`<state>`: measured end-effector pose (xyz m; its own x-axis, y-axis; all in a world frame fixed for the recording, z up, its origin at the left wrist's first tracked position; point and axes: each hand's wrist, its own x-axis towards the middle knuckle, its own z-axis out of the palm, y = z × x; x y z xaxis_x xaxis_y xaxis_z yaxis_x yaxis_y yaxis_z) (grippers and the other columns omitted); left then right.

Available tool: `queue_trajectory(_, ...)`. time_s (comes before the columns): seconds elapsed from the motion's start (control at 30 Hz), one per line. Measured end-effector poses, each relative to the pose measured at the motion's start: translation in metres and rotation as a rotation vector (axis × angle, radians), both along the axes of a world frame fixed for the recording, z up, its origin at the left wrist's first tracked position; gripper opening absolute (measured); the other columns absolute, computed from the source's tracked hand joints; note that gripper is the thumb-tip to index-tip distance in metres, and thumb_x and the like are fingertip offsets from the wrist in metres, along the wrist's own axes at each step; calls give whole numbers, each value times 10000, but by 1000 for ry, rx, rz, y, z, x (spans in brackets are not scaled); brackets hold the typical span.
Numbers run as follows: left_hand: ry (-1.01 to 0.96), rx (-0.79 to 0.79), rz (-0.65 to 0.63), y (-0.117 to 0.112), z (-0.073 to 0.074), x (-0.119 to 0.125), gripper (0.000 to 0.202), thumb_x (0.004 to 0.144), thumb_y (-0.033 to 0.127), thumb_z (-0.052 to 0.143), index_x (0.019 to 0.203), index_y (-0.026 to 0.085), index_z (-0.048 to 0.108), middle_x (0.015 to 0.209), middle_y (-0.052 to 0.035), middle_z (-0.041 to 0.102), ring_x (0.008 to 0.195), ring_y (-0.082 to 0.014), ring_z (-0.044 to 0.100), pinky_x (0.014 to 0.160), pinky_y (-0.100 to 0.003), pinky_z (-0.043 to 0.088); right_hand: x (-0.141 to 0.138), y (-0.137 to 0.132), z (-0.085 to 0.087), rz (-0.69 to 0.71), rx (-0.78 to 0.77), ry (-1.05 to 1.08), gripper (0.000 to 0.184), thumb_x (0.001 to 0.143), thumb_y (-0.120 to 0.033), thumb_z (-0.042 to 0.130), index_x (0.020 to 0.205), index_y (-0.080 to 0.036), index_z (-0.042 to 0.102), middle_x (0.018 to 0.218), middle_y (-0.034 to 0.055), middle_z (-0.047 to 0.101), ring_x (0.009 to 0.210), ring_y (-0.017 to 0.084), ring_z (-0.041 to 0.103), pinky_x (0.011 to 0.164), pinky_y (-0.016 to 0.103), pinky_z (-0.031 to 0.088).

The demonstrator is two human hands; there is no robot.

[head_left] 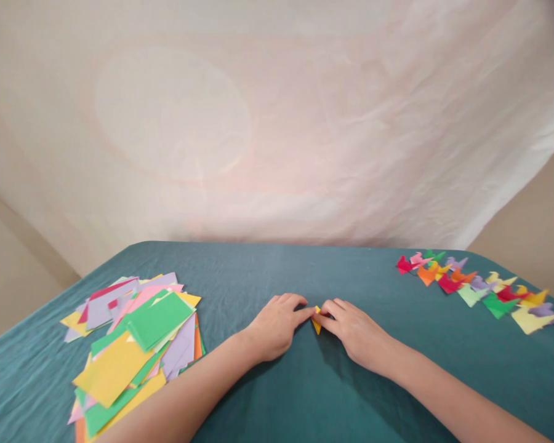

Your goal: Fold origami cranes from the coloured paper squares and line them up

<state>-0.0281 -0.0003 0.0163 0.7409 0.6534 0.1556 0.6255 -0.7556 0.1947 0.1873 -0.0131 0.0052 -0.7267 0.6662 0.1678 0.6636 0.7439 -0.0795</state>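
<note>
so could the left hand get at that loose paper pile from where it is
Probably yes: the left hand rests on the yellow paper, and only bare green cloth lies between it and the paper pile.
</note>
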Motion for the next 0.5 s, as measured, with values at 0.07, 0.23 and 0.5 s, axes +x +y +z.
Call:
queue_trajectory(0.07,-5,15,5,0,-1,0,386,848,117,401,1197,246,503,1181,-68,501,1072,-216,469,903,-359,380,0,1,0,-2,-6,7,382,819,-22,406,1147,-170,534,954,84,523,861,190,458,765,316,404)
queue_trajectory(0.23,-12,31,4,2,-2,0,348,883,150,371,1179,250,524,1158,-65,513,1052,-207,476,890,-351,383,2,1,2,6,-26,17,390,821,-27,407,1155,-178,540,949,83,522,862,189,459,761,309,396)
queue_trajectory(0.5,13,51,-4,3,-5,-1,381,859,147,413,1210,266,503,1171,-65,502,1061,-215,473,900,-356,375,4,2,4,30,-86,36,397,840,-44,398,1164,-217,548,973,78,518,885,190,462,772,309,388)
